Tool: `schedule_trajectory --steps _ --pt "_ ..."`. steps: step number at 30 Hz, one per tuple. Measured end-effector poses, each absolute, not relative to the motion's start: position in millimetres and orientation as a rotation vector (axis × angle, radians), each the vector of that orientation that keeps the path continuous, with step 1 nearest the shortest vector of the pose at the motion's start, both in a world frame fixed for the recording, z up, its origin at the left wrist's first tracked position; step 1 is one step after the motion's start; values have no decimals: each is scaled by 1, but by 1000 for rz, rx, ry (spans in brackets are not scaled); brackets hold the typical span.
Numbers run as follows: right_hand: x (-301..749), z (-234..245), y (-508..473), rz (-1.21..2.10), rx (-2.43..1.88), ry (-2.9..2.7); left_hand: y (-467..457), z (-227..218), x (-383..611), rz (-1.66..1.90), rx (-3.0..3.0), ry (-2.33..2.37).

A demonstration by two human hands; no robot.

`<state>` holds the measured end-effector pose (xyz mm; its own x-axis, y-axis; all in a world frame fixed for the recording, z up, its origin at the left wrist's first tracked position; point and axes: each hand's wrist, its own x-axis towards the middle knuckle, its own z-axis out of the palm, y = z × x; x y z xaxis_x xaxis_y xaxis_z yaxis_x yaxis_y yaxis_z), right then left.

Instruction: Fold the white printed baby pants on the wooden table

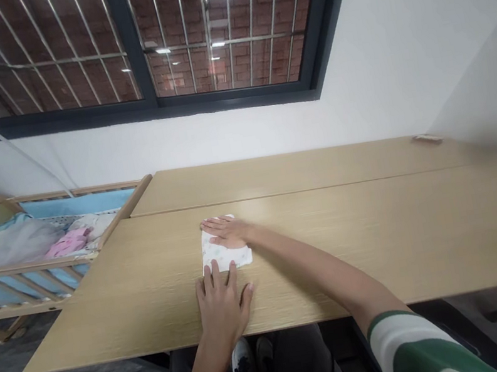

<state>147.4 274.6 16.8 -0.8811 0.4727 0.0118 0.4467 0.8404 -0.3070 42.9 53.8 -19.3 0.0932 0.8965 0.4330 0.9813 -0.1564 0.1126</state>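
From the head view, a small white printed cloth point(214, 252) lies flat on the wooden table point(359, 250), left of its middle, between the near edge and the long seam that runs parallel to the far edge; the right hand point(227, 232) rests palm down on the cloth's far part, its fingers straight, slightly parted and pointing toward the table's left edge, pressed flat rather than curled round anything; the left hand point(222, 304) is palm down between the cloth and the near edge, its fingers spread and unclenched, the fingertips at the cloth's near border and the thumb pointing out to the right; a small flat object point(427, 139), too blurred to identify, lies by the far edge toward the far right corner; beyond the left edge stands a wooden crib point(28, 267) with pink fabric point(68, 242) inside.
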Motion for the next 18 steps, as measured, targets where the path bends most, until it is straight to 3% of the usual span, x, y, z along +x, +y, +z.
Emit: schedule_trajectory --steps 11,18 --pt "145 22 275 280 -762 -2896 49 -9 48 -625 -2147 -1932" --pt "176 55 215 90 -855 -2704 80 -1 -18 -802 -2452 -1830"
